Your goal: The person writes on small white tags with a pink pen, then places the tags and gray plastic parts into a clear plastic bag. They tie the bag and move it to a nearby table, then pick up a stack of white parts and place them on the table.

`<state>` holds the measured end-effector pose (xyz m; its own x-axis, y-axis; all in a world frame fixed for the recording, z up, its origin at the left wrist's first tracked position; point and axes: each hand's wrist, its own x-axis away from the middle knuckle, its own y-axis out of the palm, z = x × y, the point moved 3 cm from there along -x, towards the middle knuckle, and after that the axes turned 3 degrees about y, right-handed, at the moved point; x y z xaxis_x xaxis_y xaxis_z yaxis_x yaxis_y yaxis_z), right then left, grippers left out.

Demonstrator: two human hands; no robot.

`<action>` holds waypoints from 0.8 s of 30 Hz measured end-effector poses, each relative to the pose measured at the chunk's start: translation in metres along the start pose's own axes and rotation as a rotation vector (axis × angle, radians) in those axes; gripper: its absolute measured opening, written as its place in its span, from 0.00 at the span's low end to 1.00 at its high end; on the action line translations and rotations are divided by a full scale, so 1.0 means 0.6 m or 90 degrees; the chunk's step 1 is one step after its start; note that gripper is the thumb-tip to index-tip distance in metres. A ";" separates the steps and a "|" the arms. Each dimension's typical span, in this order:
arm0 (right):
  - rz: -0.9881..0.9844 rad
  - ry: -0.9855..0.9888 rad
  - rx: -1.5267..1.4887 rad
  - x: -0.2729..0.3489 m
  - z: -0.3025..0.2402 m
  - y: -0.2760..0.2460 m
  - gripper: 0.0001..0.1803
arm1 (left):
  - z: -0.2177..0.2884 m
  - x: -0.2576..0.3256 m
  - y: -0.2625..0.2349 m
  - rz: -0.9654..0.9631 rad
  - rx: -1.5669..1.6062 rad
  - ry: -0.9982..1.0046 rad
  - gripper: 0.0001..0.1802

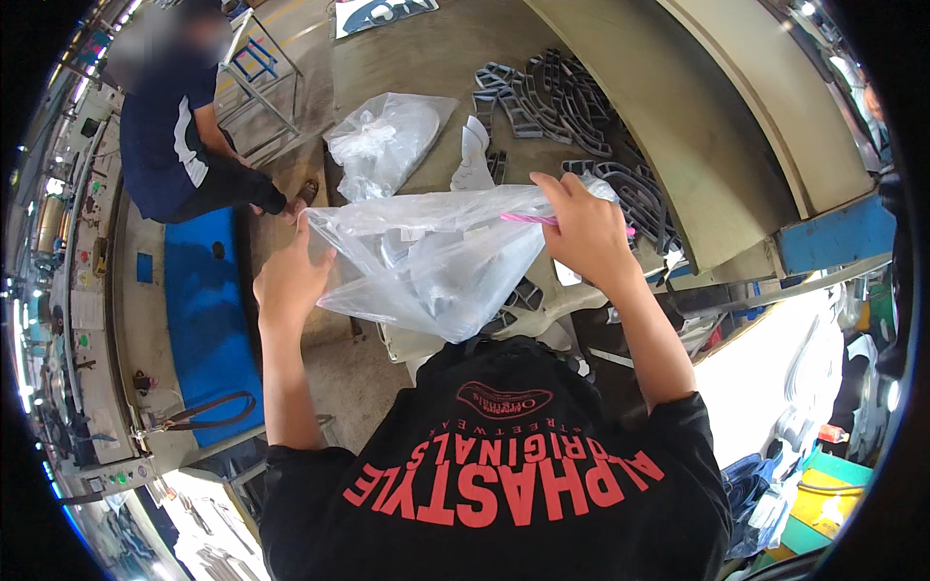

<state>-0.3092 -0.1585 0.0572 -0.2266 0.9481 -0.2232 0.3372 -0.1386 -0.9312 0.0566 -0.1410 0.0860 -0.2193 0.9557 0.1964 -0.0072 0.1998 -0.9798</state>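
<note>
I hold a clear plastic bag [436, 266] up in front of my chest, with grey moulded parts showing through it. My left hand [291, 281] grips its left top corner. My right hand [586, 232] pinches the right top edge, together with a thin pink strip [528, 219] that lies along the bag's mouth. Below the bag is my black shirt with red print [494, 465].
A second clear bag [383, 140] lies on the floor ahead. Several dark grey curved parts [557, 102] are piled at the upper right. Another person in a dark blue shirt [170, 126] crouches at the upper left by a blue mat [208, 320] and a metal frame [257, 68].
</note>
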 end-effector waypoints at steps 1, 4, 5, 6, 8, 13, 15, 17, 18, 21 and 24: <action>0.075 -0.012 -0.073 0.005 0.001 -0.013 0.30 | 0.007 0.011 -0.013 -0.001 0.022 -0.009 0.31; 0.227 0.063 -0.233 0.032 0.044 -0.009 0.22 | 0.048 0.039 -0.010 0.094 0.103 0.104 0.26; 0.283 0.116 -0.264 0.043 0.068 0.009 0.19 | 0.062 0.043 -0.002 0.166 0.141 0.173 0.25; 0.338 0.170 -0.295 0.057 0.095 0.034 0.16 | 0.080 0.040 0.019 0.137 0.176 0.263 0.23; 0.223 0.357 -0.254 0.083 0.142 0.123 0.10 | 0.119 0.030 0.064 0.098 0.246 0.442 0.21; -0.151 0.436 0.075 0.197 0.181 0.327 0.31 | 0.167 0.047 0.163 -0.672 0.447 0.685 0.18; -0.126 0.446 0.085 0.220 0.187 0.365 0.30 | 0.175 0.025 0.165 -0.511 0.463 0.576 0.15; -0.112 0.455 0.067 0.235 0.190 0.384 0.30 | 0.182 0.003 0.157 -0.333 0.456 0.498 0.14; -0.106 0.459 0.062 0.237 0.192 0.388 0.29 | 0.186 -0.004 0.152 -0.265 0.453 0.489 0.14; -0.076 0.462 0.060 0.235 0.196 0.388 0.28 | 0.192 -0.022 0.136 -0.062 0.451 0.446 0.14; -0.057 0.441 0.053 0.232 0.196 0.383 0.28 | 0.201 -0.023 0.135 -0.016 0.450 0.484 0.14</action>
<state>-0.3707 -0.0917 -0.2216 0.3938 0.9169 0.0645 0.2675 -0.0472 -0.9624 -0.0588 -0.1644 -0.0008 0.4605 0.8861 -0.0524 -0.6282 0.2836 -0.7246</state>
